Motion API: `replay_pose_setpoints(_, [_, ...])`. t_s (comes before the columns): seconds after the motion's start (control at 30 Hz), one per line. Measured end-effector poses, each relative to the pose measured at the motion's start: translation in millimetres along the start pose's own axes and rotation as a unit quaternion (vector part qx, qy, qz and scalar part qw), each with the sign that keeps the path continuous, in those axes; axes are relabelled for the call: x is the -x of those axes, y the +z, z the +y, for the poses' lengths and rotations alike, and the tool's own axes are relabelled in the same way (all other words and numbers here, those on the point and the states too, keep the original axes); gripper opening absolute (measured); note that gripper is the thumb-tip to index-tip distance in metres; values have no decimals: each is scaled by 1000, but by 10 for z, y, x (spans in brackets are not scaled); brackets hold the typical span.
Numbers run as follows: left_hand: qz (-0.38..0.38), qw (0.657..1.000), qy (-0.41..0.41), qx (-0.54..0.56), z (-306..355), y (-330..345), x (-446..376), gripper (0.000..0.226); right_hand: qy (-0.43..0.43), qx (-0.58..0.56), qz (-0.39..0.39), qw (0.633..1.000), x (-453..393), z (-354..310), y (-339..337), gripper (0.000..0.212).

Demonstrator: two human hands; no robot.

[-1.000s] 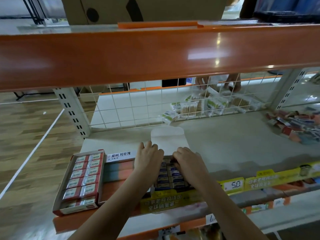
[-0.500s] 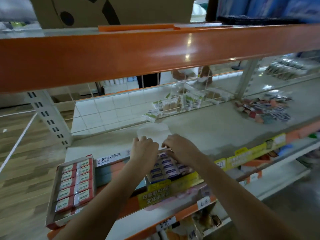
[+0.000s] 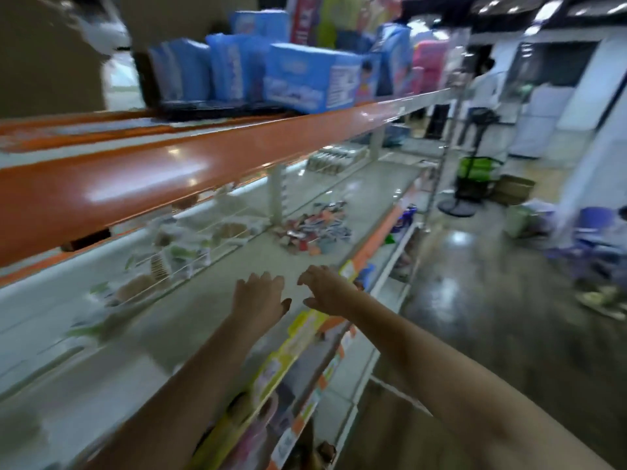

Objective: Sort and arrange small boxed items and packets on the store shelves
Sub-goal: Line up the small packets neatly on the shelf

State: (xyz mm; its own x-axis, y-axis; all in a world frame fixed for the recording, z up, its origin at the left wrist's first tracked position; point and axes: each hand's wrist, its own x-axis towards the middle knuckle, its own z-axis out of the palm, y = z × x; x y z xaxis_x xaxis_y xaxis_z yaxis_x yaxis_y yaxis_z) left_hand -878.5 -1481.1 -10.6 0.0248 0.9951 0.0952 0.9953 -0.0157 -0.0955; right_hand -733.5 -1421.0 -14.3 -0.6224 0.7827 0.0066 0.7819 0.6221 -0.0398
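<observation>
The frame is motion-blurred. My left hand (image 3: 259, 296) and my right hand (image 3: 325, 291) hover side by side over the grey shelf board (image 3: 190, 320), fingers loosely spread, holding nothing. A loose pile of small red, blue and white packets (image 3: 314, 227) lies on the same shelf further along, beyond both hands. Behind a white wire divider (image 3: 190, 262) at the shelf's back lie packs of cotton swabs (image 3: 159, 266). The trays of small boxes seen earlier are out of view.
An orange shelf beam (image 3: 169, 178) crosses above the hands, with blue packaged goods (image 3: 305, 78) on top. Yellow price strips (image 3: 291, 347) line the shelf's front edge. To the right runs a glossy aisle floor (image 3: 475, 300) with a black stand (image 3: 458, 205) and a cardboard box (image 3: 514, 189).
My view has swung sharply to the right along the shelf. Both hands have left the tray of small blue boxes and now hover over bare shelf, nearer the packet pile.
</observation>
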Motion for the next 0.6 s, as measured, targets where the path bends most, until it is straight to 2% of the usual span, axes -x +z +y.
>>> replay_pose_setpoints(0.3, [14, 999, 35, 31, 1152, 6, -1341, 41, 82, -46, 7, 996, -85, 1590, -43, 46])
replay_pose_setpoints(0.47, [23, 999, 25, 34, 1488, 23, -1998, 46, 101, -80, 12, 992, -275, 2284, -77, 45])
replay_pose_setpoints(0.6, [27, 998, 13, 47, 1593, 126, -2390, 42, 104, -78, 7, 992, -516, 2705, -31, 44])
